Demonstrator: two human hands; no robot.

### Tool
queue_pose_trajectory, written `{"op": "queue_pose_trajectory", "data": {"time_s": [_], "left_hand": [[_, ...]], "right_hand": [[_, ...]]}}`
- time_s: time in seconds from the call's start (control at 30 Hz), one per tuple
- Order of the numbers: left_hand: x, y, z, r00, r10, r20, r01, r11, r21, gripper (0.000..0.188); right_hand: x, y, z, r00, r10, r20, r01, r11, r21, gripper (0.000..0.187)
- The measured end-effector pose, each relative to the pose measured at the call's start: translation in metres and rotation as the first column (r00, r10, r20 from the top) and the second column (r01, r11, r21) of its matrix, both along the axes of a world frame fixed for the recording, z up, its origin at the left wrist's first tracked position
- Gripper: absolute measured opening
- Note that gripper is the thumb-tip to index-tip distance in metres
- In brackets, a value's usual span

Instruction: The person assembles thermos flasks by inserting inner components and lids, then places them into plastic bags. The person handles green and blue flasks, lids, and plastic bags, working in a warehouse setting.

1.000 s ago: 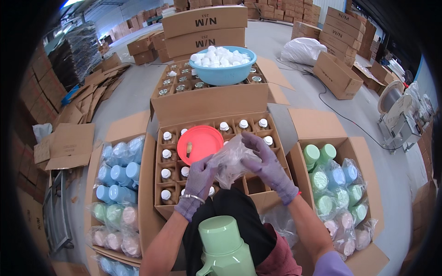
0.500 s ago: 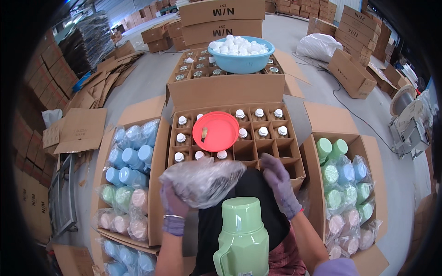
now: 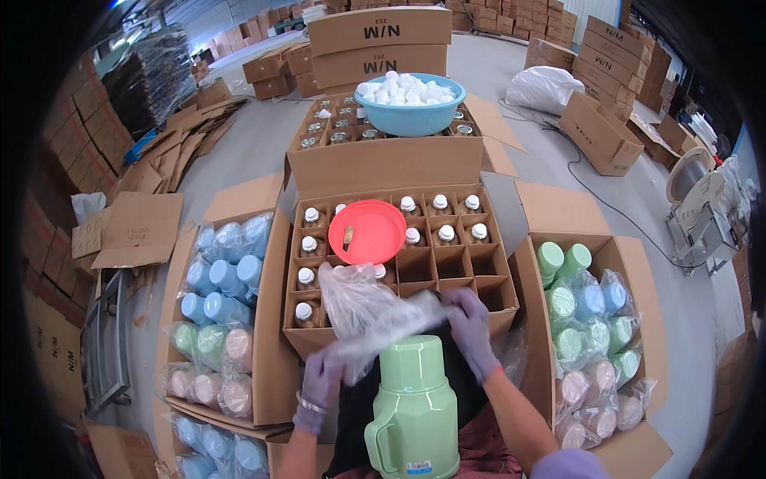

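Note:
A clear plastic bag [image 3: 363, 307] is stretched between my two gloved hands, above my lap and over the near edge of the middle carton. My left hand [image 3: 322, 378] is closed on its lower left edge. At the other end, my right hand [image 3: 471, 326] pinches the bag's right edge. Just below the bag, a pale green thermos jug [image 3: 415, 407] stands upright on my lap, its handle turned to the left. Its cup-shaped lid sits on top, close beneath the plastic. Neither hand touches the jug.
Ahead, a divided carton [image 3: 499, 315] holds white-capped bottles, with a red plate [image 3: 367, 231] lying on them. Beyond, a blue basin [image 3: 411, 120] of white caps rests on another carton. Cartons of bagged pastel jugs stand left [image 3: 267, 343] and right [image 3: 546, 351].
The bag was bunched at my left hand; now it is spread between both hands. My left hand has moved down and nearer, and my right hand has taken hold of the bag.

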State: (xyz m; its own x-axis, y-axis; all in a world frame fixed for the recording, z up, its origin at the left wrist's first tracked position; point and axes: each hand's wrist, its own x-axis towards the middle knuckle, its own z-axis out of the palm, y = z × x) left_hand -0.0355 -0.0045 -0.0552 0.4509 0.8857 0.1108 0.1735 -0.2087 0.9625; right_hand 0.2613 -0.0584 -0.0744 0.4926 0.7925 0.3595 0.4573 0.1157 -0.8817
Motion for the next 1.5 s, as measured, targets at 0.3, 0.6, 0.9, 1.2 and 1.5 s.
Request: {"op": "queue_pose_trajectory", "data": {"time_s": [0.3,0.6,0.9,1.2,1.5], "left_hand": [[-0.085,-0.159,0.017,0.965,-0.239,-0.112,0.172,0.892,-0.418,0.033],[-0.086,-0.109,0.062,0.834,-0.546,0.08,0.528,0.749,-0.399,0.027],[-0.097,-0.117,0.071,0.874,-0.391,-0.289,0.211,0.841,-0.499,0.038],[-0.169,-0.13,-0.041,0.969,-0.235,-0.082,0.181,0.892,-0.414,0.058],[-0.167,-0.019,-0.006,0.536,0.688,0.489,-0.128,0.639,-0.759,0.03]], "right_hand": [[-0.038,-0.219,0.011,0.654,0.589,0.475,-0.503,0.807,-0.308,0.017],[-0.044,-0.221,0.021,0.579,0.716,0.391,-0.566,0.698,-0.439,0.015],[-0.039,-0.235,0.01,0.187,0.769,0.612,-0.643,0.567,-0.515,0.018],[-0.061,-0.227,0.0,0.417,0.822,0.387,-0.711,0.561,-0.425,0.022],[-0.155,0.085,0.076,0.605,0.661,0.443,-0.712,0.699,-0.07,0.033]]}}
